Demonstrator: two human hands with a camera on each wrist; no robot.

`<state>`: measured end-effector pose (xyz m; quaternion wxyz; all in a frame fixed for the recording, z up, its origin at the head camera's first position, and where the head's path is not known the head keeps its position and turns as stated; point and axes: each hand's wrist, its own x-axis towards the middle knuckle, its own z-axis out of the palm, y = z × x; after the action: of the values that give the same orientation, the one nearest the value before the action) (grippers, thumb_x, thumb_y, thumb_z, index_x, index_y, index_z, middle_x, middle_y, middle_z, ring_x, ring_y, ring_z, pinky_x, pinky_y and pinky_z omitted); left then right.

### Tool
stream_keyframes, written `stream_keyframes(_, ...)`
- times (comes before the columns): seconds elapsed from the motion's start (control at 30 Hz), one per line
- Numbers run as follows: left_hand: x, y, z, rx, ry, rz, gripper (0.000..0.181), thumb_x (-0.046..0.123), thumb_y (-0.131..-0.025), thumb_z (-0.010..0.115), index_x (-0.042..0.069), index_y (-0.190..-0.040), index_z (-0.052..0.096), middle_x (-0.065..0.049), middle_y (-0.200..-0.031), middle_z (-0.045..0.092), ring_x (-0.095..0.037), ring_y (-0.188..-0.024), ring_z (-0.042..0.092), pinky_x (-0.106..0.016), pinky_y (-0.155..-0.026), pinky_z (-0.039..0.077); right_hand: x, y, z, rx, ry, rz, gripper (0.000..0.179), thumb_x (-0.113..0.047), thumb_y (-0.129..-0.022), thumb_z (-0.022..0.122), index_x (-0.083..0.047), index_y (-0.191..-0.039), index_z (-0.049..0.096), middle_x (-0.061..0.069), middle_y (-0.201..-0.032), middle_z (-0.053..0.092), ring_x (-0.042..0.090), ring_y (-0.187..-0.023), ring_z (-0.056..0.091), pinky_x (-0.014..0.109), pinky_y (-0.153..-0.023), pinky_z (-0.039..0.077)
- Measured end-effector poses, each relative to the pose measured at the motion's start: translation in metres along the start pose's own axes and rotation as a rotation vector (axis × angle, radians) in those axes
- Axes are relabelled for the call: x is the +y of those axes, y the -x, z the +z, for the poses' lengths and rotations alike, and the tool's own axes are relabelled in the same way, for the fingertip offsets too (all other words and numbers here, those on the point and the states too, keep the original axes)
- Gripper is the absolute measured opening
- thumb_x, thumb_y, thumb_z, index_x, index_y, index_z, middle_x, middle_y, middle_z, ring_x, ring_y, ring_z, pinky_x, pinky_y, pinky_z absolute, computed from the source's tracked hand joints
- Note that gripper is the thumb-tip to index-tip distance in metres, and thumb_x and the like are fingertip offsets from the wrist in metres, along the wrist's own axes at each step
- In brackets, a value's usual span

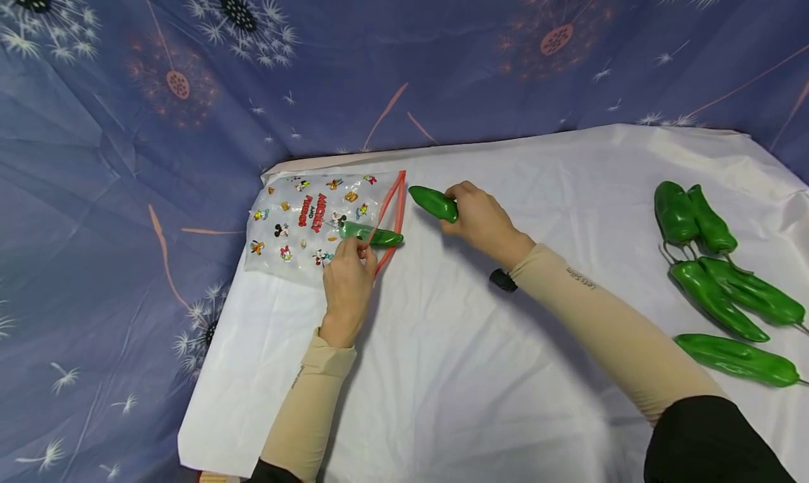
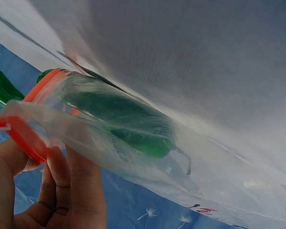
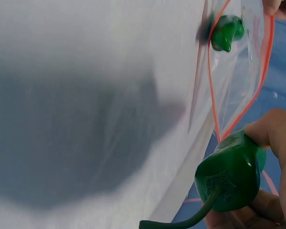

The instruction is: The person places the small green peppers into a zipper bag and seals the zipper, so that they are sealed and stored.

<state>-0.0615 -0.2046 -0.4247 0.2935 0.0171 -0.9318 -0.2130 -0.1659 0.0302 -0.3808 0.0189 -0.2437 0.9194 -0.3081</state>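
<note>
A clear zip bag point(image 1: 272, 239) with cartoon prints and a red-orange zip edge lies on the white cloth, its mouth facing right and spread apart. My left hand point(image 1: 350, 279) pinches the near edge of that mouth. One green pepper point(image 2: 119, 114) lies inside, its tip end at the opening and its stem deeper in. Just right of the mouth, my right hand point(image 1: 483, 220) grips a second green pepper point(image 1: 432, 203) off the cloth, apart from the bag. In the right wrist view this pepper's curved stem point(image 3: 200, 214) points back from the bag.
Several green peppers point(image 1: 733, 353) lie in a group at the table's right side. A small black object point(image 1: 503, 280) sits beneath the right wrist. A blue dandelion-print cloth point(image 1: 404, 62) hangs behind the table, whose white cloth point(image 1: 480, 399) is wrinkled.
</note>
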Motion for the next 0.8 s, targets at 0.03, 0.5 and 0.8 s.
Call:
stream_keyframes(0.03, 0.000, 0.000, 0.000, 0.003, 0.000, 0.003, 0.005, 0.000, -0.088, 0.071, -0.001, -0.087, 0.066, -0.014, -0.079, 0.068, -0.033, -0.058, 0.065, -0.049, -0.051, 0.052, -0.001, -0.001, 0.002, -0.005, -0.002, -0.001, 0.046, -0.013, -0.088, 0.077, 0.009, -0.126, 0.061, 0.020, -0.117, 0.063, 0.030, -0.094, 0.066, 0.044, -0.084, 0.056)
stream_keyframes(0.5, -0.001, 0.000, 0.001, 0.011, -0.005, -0.009, 0.005, 0.001, -0.088, 0.072, 0.000, -0.088, 0.067, -0.013, -0.078, 0.068, -0.034, -0.056, 0.065, -0.049, -0.051, 0.052, -0.013, -0.010, 0.030, -0.093, 0.009, -0.014, 0.049, -0.014, -0.089, 0.077, 0.010, -0.130, 0.061, 0.020, -0.120, 0.063, 0.027, -0.097, 0.064, 0.039, -0.086, 0.055)
stream_keyframes(0.8, -0.001, 0.001, 0.001, 0.003, -0.001, -0.009, 0.005, 0.001, -0.088, 0.072, 0.000, -0.089, 0.067, -0.013, -0.078, 0.068, -0.033, -0.056, 0.065, -0.048, -0.050, 0.052, -0.021, -0.019, 0.046, -0.097, 0.001, -0.049, 0.046, -0.014, -0.087, 0.078, 0.009, -0.124, 0.063, 0.019, -0.113, 0.064, 0.026, -0.093, 0.063, 0.038, -0.084, 0.055)
